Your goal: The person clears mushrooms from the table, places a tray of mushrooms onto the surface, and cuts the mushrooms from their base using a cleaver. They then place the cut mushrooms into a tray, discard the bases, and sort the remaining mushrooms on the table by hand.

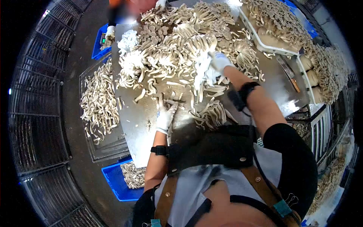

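Note:
My left hand (165,118), in a white glove, is low over the metal table (141,130), its fingers closed around a few pale mushroom stems (162,101). My right hand (220,62), also gloved in white, reaches to the near side of the big mushroom pile (170,56). It is smeared by motion and its fingers are hard to make out. Bright white material (206,75) lies beside it; glare hides whether this is mushrooms or plastic. Between my hands and my apron rests a clump of mushrooms (212,115). Loose stems lie scattered around both hands.
A knife (289,75) lies on the right. Beyond it a white crate (261,47) holds mushroom clusters. Blue bins (113,185) and a heap of loose mushrooms (99,100) sit left of the table. Across the table is another person's gloved hand (110,32).

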### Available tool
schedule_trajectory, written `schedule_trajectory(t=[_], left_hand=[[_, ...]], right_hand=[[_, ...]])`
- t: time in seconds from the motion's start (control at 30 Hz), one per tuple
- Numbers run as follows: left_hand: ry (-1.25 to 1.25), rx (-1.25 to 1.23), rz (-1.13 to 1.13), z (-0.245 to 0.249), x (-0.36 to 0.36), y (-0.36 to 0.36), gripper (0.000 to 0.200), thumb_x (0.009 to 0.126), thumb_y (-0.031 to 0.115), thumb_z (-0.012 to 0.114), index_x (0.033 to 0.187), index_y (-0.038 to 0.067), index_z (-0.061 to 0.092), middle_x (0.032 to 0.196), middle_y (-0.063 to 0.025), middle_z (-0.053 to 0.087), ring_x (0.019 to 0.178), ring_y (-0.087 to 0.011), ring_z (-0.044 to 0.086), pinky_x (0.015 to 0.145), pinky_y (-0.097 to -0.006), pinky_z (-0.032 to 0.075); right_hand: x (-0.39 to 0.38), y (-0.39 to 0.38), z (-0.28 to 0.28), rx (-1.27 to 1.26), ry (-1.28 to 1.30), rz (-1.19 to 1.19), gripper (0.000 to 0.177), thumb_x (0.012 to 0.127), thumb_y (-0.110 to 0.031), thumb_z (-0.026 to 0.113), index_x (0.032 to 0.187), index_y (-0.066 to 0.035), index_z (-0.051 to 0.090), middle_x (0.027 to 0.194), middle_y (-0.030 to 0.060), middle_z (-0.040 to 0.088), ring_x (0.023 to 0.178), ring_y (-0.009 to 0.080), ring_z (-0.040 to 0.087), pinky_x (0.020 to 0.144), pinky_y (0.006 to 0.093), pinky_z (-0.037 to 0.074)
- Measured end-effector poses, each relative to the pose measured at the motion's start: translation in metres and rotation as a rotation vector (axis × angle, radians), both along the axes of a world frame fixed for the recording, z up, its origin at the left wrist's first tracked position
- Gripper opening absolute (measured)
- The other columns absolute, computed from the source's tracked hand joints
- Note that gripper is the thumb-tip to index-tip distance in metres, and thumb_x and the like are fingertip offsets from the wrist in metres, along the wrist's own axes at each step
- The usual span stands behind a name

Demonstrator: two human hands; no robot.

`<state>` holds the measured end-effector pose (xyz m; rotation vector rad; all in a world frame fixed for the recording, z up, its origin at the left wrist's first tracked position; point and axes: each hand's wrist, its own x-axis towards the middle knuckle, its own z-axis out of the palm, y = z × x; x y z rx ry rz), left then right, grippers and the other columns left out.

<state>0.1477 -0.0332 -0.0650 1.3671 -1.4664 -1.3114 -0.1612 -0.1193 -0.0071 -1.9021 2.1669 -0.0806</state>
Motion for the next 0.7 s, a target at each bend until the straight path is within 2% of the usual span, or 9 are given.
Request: schedule_trajectory(t=[0.1, 0.13, 0.27, 0.3, 0.43, 0.47, 0.53, 0.63, 0.7], left_hand=[[-0.026, -0.091, -0.003, 0.002, -0.008, -0.002, 0.063, 0.083, 0.013, 0.063, 0.136, 0.001, 0.031, 0.117, -0.0187, 0.047, 0.091, -0.0165, 0.054, 0.077, -0.0266, 0.046], [-0.092, -0.183, -0.051, -0.014, -0.01, -0.008, 0.061, 0.084, 0.015, 0.063, 0.135, 0.001, 0.033, 0.12, -0.019, 0.048, 0.098, -0.0193, 0.054, 0.082, -0.0279, 0.045], [0.098, -0.004, -0.178, 0.027, -0.031, 0.002, 0.056, 0.086, 0.019, 0.061, 0.132, -0.001, 0.037, 0.126, -0.0186, 0.048, 0.113, -0.0243, 0.05, 0.093, -0.0315, 0.042], [0.152, 0.02, -0.251, 0.032, -0.031, 0.009, 0.057, 0.085, 0.019, 0.061, 0.132, -0.002, 0.036, 0.127, -0.0183, 0.049, 0.113, -0.0247, 0.05, 0.094, -0.0323, 0.041], [-0.075, -0.119, -0.761, 0.059, -0.028, 0.05, 0.064, 0.079, 0.015, 0.067, 0.133, -0.001, 0.035, 0.127, -0.0187, 0.046, 0.112, -0.0277, 0.05, 0.097, -0.0335, 0.04], [-0.206, -0.158, -0.9, 0.071, -0.028, 0.068, 0.067, 0.078, 0.014, 0.067, 0.134, 0.001, 0.035, 0.13, -0.0172, 0.044, 0.116, -0.0281, 0.046, 0.1, -0.0353, 0.038], [-0.361, -0.468, -1.139, -0.01, -0.013, 0.086, 0.065, 0.077, 0.018, 0.065, 0.134, 0.006, 0.037, 0.131, -0.0147, 0.044, 0.118, -0.0248, 0.046, 0.102, -0.0373, 0.036], [-0.519, -0.299, -1.125, -0.01, 0.006, 0.125, 0.06, 0.076, 0.019, 0.064, 0.131, 0.007, 0.042, 0.129, -0.0158, 0.047, 0.115, -0.0257, 0.049, 0.099, -0.0373, 0.038], [-0.553, -0.105, -1.044, -0.01, 0.015, 0.143, 0.055, 0.075, 0.018, 0.063, 0.126, 0.006, 0.047, 0.125, -0.0179, 0.05, 0.112, -0.0276, 0.051, 0.095, -0.0375, 0.04]], right_hand=[[-0.041, 0.018, 0.014, -0.297, -0.489, 0.037, 0.051, 0.076, -0.007, 0.053, 0.126, -0.002, 0.043, 0.117, 0.0221, 0.054, 0.104, 0.0307, 0.056, 0.088, 0.0383, 0.044], [-0.06, 0.021, 0.004, -0.075, -0.014, 0.018, 0.049, 0.077, -0.007, 0.053, 0.124, -0.002, 0.044, 0.115, 0.0224, 0.056, 0.102, 0.0313, 0.057, 0.086, 0.0385, 0.045], [-0.097, 0.053, 0.014, -0.327, -0.071, -0.059, 0.041, 0.081, -0.012, 0.054, 0.12, 0.0, 0.048, 0.109, 0.0223, 0.058, 0.092, 0.0307, 0.06, 0.085, 0.036, 0.046], [-0.085, 0.071, 0.043, -0.502, -0.3, -0.04, 0.039, 0.083, -0.01, 0.053, 0.119, 0.004, 0.047, 0.107, 0.0207, 0.059, 0.087, 0.0293, 0.06, 0.086, 0.0339, 0.047], [-0.085, 0.121, 0.101, -0.287, -1.617, -0.235, 0.037, 0.086, -0.006, 0.05, 0.119, 0.009, 0.044, 0.116, 0.0213, 0.054, 0.098, 0.0281, 0.06, 0.084, 0.0351, 0.052], [-0.107, 0.113, 0.072, -0.225, -1.691, -0.245, 0.036, 0.085, -0.004, 0.051, 0.119, 0.008, 0.045, 0.114, 0.0202, 0.056, 0.098, 0.0267, 0.06, 0.083, 0.0351, 0.052], [-0.152, 0.098, 0.015, -0.095, -1.828, -0.277, 0.036, 0.083, 0.0, 0.052, 0.118, 0.007, 0.047, 0.11, 0.0181, 0.058, 0.096, 0.0238, 0.06, 0.08, 0.0352, 0.052], [-0.09, 0.137, 0.058, -0.679, -0.798, -0.105, 0.034, 0.081, 0.006, 0.052, 0.114, 0.002, 0.05, 0.113, 0.0151, 0.055, 0.094, 0.0204, 0.058, 0.08, 0.0297, 0.05], [-0.078, 0.141, 0.069, -0.566, -1.389, -0.248, 0.023, 0.085, 0.004, 0.051, 0.107, 0.001, 0.053, 0.102, 0.0113, 0.059, 0.087, 0.0173, 0.06, 0.076, 0.0279, 0.052]])
